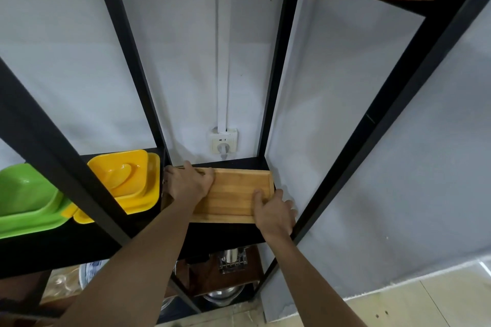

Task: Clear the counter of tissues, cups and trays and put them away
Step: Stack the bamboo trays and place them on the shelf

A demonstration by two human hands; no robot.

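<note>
Two hands held the wooden tray point(233, 194) on the black shelf point(225, 233): left hand point(190, 183) fingers pressed over its far-left corner, right hand point(273, 212) gripping the near-right edge. You judged it stiff, light, smooth; opposite edges suited.

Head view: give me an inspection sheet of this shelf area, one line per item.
Surface: black shelf in a black metal frame, wooden board above.
Job's things: wooden tray lying flat on the shelf; no tissues or cups seen.
Clutter: yellow dishes stacked, green dish beside them in the next bay; metal pots on lower shelves.
Hands: left hand on the tray's left end, right hand on its near right corner.
Cables: plug in wall socket, white conduit running up from it.
Surroundings: grey wall, tiled floor at lower right.
</note>
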